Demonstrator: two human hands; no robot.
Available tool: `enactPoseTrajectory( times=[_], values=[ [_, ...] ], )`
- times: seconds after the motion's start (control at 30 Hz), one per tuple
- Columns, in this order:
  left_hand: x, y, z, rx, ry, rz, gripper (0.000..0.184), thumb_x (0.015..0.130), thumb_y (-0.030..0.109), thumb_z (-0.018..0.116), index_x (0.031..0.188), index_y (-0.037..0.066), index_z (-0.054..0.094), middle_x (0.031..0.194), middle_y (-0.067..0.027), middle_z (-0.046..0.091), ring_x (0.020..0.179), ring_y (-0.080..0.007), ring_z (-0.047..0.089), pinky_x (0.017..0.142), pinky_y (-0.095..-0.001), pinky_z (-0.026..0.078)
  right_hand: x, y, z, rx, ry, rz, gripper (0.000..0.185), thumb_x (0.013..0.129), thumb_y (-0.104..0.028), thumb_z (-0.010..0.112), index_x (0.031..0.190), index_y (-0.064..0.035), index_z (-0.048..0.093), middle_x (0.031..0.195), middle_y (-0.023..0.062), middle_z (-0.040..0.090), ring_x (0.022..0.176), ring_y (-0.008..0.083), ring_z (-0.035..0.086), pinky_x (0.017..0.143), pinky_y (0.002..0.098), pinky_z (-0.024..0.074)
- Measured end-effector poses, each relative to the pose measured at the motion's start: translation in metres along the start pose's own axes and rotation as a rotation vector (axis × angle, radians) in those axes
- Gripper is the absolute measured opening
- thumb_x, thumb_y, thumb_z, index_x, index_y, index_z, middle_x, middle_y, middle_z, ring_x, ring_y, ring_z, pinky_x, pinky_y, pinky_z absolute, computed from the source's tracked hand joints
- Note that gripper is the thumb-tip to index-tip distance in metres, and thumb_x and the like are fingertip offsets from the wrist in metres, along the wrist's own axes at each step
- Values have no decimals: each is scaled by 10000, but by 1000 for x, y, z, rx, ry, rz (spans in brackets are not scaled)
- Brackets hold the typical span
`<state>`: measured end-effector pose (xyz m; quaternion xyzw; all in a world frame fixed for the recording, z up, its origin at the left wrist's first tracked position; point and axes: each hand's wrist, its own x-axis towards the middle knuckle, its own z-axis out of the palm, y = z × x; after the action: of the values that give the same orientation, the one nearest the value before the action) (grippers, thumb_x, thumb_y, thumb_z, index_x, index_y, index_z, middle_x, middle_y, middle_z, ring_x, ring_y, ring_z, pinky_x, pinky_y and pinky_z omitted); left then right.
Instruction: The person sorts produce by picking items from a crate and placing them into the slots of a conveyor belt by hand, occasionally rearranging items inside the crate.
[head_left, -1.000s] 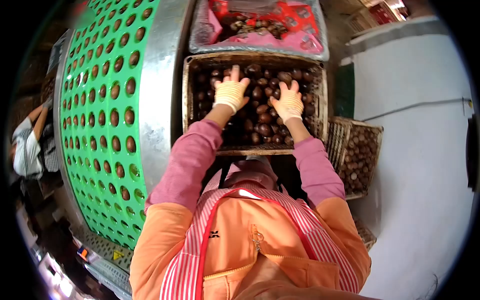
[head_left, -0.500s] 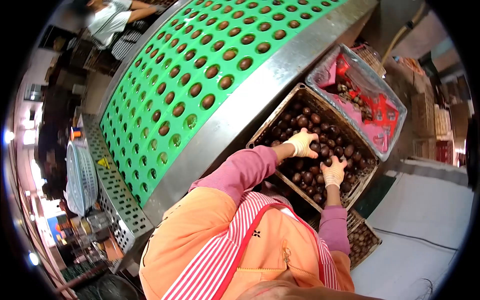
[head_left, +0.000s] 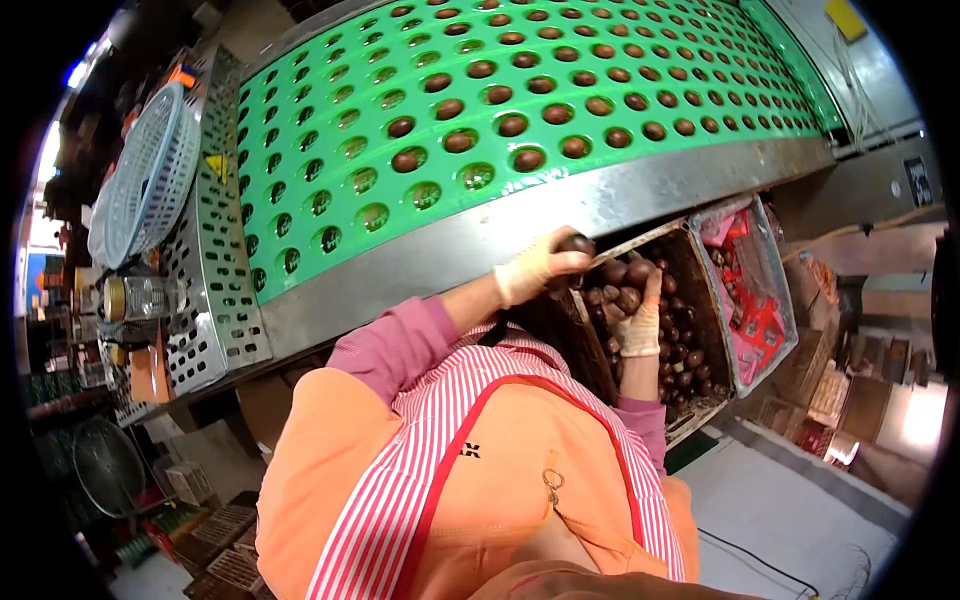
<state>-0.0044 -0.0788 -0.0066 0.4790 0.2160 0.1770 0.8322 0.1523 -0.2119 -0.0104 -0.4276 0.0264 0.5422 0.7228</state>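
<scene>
My left hand (head_left: 535, 268), in a pale glove that leaves the fingers bare, is closed around a dark passion fruit (head_left: 577, 244) at the steel edge of the green belt. Beside it my right hand (head_left: 640, 322), gloved the same way, cups several passion fruits (head_left: 628, 298) above the crate. The worn crate (head_left: 708, 330) below holds many more dark round fruits. Rows of round cups cover the green belt (head_left: 330, 130). Many cups carry one fruit each, while those at the near left show none.
A steel rim (head_left: 420, 245) runs along the belt's near side. Right of the crate stands a lined bin (head_left: 788, 345) with red and pink scraps. On a perforated metal ledge (head_left: 205, 330) at the left are a blue basket (head_left: 150, 185) and a glass jar (head_left: 145, 298).
Both hands have come up out of the crate's pile with passion fruits. My left hand has moved to the belt's edge. The view has turned, and the other person is out of sight.
</scene>
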Motion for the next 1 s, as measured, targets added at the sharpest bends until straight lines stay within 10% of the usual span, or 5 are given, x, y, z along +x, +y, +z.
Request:
enactPoseTrajectory(
  times=[0.17, 0.37, 0.63, 0.77, 1.0],
  values=[
    [-113, 55, -142, 124, 493, 182, 426, 836, 310, 685, 1181, 103, 545, 913, -20, 570, 666, -109, 549, 503, -225, 429, 25, 46, 92, -620, -287, 63, 485, 875, -368, 699, 1240, -94, 536, 826, -5, 571, 507, 64, 471, 471, 201, 386],
    [-205, 57, -322, -350, 910, 385, 500, 807, 400, 766, 1154, 142, 515, 947, -52, 624, 695, -156, 600, 481, -268, 475, 75, 132, 235, -1527, -501, -594, 535, 668, -361, 811, 1115, -106, 665, 1257, 212, 512, 1140, 335, 532, 963, 406, 469],
    [-202, 67, -353, 298, 1059, 16, 466, 733, 261, 814, 1122, 83, 629, 895, -27, 662, 669, -152, 605, 492, -303, 493, 156, 253, 331, -2249, -690, -534, 471, 705, -155, 738, 1158, -193, 618, 1306, 225, 422, 987, 409, 626, 839, 468, 539],
    [-189, 83, -391, 646, 1147, 110, 443, 699, 277, 822, 1053, 66, 661, 924, -100, 709, 821, -222, 668, 806, -356, 545, 161, 254, 376, -2271, -719, -578, 484, 745, -109, 672, 1213, -199, 591, 1296, 235, 456, 1000, 406, 626, 834, 475, 540],
    [-167, 152, -427, 1200, 912, -226, 588, 734, 336, 765, 1266, 141, 604, 1230, -164, 612, 1068, -339, 618, 937, -420, 498, 229, 267, 394, -1905, -736, -581, 618, 737, -249, 715, 1326, -172, 544, 1262, 201, 556, 1097, 373, 589, 939, 426, 502]
  ],
)
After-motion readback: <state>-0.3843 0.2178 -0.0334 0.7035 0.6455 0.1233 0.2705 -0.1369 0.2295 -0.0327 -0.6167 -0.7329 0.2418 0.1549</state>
